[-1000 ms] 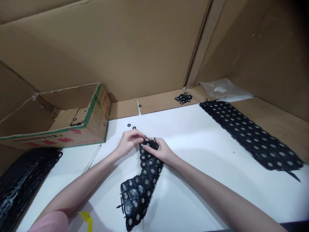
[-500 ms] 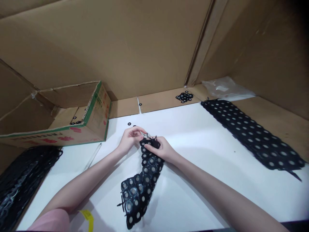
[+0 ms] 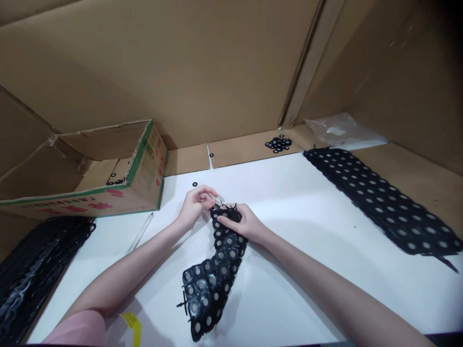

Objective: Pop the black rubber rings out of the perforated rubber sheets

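Note:
A black strip with pale round dots [image 3: 224, 270] lies bent on the white table, its upper end raised between my hands. My right hand [image 3: 248, 222] grips that upper end from the right, thumb on top. At the strip's upper left corner, my left hand [image 3: 198, 205] pinches something thin and light, too small to make out clearly. Short black ends stick up from the strip's top edge and from its lower left side. A small black ring [image 3: 195, 184] lies just beyond my left hand.
An open cardboard box [image 3: 144, 168] stands at the left, above a black bundle [image 3: 39, 260]. Black rings [image 3: 278, 143] are heaped at the back. A wide dotted black sheet [image 3: 383, 200] lies right, near a plastic bag [image 3: 343, 129]. A clear pen-like stick [image 3: 140, 233] and yellow tape [image 3: 133, 325] lie left.
My left hand has shifted slightly, and its fingers now cover a little more behind them. The view has moved slightly. My right hand keeps its grip on the strip.

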### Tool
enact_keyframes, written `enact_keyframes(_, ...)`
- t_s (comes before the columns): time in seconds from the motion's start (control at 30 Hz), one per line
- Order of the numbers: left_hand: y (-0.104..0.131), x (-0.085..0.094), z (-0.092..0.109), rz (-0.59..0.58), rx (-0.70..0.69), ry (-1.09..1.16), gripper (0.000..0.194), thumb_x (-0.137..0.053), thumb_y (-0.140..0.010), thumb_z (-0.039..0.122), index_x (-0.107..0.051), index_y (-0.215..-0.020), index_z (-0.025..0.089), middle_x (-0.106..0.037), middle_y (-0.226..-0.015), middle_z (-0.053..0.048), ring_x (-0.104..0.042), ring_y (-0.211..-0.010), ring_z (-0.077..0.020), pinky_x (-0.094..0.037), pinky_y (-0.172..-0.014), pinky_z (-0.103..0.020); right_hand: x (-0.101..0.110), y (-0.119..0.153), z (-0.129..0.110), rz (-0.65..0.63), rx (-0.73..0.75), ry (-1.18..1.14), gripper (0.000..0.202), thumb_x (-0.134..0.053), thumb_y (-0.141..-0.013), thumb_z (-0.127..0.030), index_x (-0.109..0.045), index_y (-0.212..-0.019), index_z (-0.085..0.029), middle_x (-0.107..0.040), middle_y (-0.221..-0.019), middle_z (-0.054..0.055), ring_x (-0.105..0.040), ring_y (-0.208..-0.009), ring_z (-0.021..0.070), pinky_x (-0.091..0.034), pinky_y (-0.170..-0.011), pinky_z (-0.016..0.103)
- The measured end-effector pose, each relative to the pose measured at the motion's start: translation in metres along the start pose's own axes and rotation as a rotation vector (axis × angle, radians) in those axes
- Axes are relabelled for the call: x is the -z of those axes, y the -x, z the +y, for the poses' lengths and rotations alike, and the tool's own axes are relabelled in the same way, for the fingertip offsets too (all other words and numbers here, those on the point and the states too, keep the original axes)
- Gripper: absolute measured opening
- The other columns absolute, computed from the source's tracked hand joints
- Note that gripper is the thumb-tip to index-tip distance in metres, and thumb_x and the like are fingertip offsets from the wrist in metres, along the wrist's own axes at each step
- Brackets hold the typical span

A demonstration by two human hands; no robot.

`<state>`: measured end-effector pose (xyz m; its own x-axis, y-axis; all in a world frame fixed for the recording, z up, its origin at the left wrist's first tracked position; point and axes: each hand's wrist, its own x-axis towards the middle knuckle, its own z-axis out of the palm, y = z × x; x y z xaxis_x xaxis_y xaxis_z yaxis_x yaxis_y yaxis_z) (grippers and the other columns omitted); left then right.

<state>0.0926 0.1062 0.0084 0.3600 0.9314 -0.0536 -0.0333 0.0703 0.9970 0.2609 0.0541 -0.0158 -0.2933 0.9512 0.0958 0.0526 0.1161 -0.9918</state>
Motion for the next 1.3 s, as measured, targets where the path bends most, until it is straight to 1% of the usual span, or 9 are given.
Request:
enact_keyframes(0.23,0.008,-0.007,0.011,0.102,-0.198,-0.163,0.014,-0.069,-0.067,0.017,-0.059,-0.076,0.015,-0.055,-0.058,0.003,-0.052,-0.055,-0.0092,-0.039,-0.057,-0.02,0.001,0.001,-0.002,0.007,-0.052,-0.041,0.03,-0.067,-0.077,-0.044,-0.066,-0.086,-0.015,-0.07,-0.084,0.004,-0.064,-0.081,0.0214,-0.05,-0.074,0.03)
enact_keyframes(0.33,0.01,-0.008,0.015,0.118,-0.223,-0.162,0.014,-0.069,-0.067,0.017,-0.057,-0.075,0.016,-0.055,-0.06,0.004,-0.051,-0.055,-0.0086,-0.039,-0.056,-0.019,0.002,0.001,-0.004,-0.019,-0.072,-0.077,0.032,-0.067,-0.076,-0.045,-0.066,-0.084,-0.015,-0.069,-0.08,0.003,-0.063,-0.077,0.0198,-0.05,-0.069,0.029)
enact_keyframes(0.47,0.007,-0.005,0.015,0.127,-0.188,-0.076,0.02,-0.072,-0.066,0.02,-0.054,-0.075,0.016,-0.054,-0.058,0.004,-0.052,-0.052,-0.0084,-0.039,-0.052,-0.019,0.003,0.002,-0.004,-0.025,-0.075,-0.069,0.031,-0.068,-0.074,-0.045,-0.067,-0.082,-0.014,-0.068,-0.076,0.002,-0.062,-0.074,0.0187,-0.048,-0.067,0.028)
enact_keyframes(0.67,0.002,-0.003,0.015,0.164,-0.102,0.058,0.027,-0.074,-0.061,0.022,-0.051,-0.074,0.016,-0.054,-0.055,0.006,-0.05,-0.047,-0.0073,-0.04,-0.048,-0.018,0.003,0.002,-0.002,-0.029,-0.09,-0.083,0.03,-0.07,-0.074,-0.044,-0.068,-0.083,-0.015,-0.07,-0.081,0.003,-0.063,-0.078,0.0199,-0.048,-0.071,0.029)
enact_keyframes(0.87,0.001,-0.004,0.018,0.239,-0.098,0.132,0.031,-0.075,-0.058,0.02,-0.049,-0.075,0.017,-0.054,-0.054,0.007,-0.051,-0.048,-0.007,-0.039,-0.048,-0.018,0.004,0.002,-0.005,-0.056,-0.103,-0.126,0.032,-0.07,-0.074,-0.043,-0.069,-0.087,-0.013,-0.071,-0.083,0.005,-0.063,-0.078,0.02,-0.048,-0.071,0.03)
enact_keyframes(1.03,-0.003,-0.004,0.015,0.279,-0.096,0.167,0.034,-0.075,-0.058,0.019,-0.046,-0.077,0.018,-0.058,-0.055,0.006,-0.052,-0.048,-0.0067,-0.04,-0.052,-0.019,0.005,0.001,-0.003,-0.034,-0.126,-0.169,0.036,-0.07,-0.074,-0.044,-0.071,-0.093,-0.013,-0.072,-0.088,0.005,-0.065,-0.081,0.0211,-0.05,-0.073,0.031)
enact_keyframes(1.17,-0.013,0.005,0.012,0.347,-0.116,0.203,0.034,-0.073,-0.059,0.02,-0.045,-0.077,0.018,-0.056,-0.053,0.007,-0.051,-0.047,-0.0061,-0.039,-0.052,-0.017,0.006,0.002,0.0,-0.02,-0.127,-0.182,0.04,-0.072,-0.073,-0.044,-0.071,-0.099,-0.013,-0.073,-0.094,0.007,-0.066,-0.087,0.0234,-0.05,-0.081,0.035)
enact_keyframes(1.23,-0.02,0.014,0.01,0.417,-0.179,0.174,0.032,-0.072,-0.061,0.022,-0.045,-0.077,0.018,-0.057,-0.055,0.007,-0.051,-0.048,-0.0063,-0.04,-0.052,-0.017,0.005,0.002,0.001,-0.005,-0.141,-0.189,0.043,-0.073,-0.071,-0.044,-0.071,-0.1,-0.013,-0.073,-0.097,0.008,-0.066,-0.09,0.0245,-0.05,-0.085,0.038)
enact_keyframes(1.3,-0.026,0.023,0.008,0.463,-0.277,0.063,0.03,-0.071,-0.064,0.024,-0.047,-0.08,0.018,-0.058,-0.058,0.005,-0.054,-0.05,-0.0076,-0.043,-0.054,-0.019,0.005,0.002,0.001,0.002,-0.136,-0.215,0.044,-0.074,-0.07,-0.044,-0.07,-0.103,-0.015,-0.072,-0.102,0.009,-0.066,-0.094,0.0251,-0.049,-0.088,0.039)
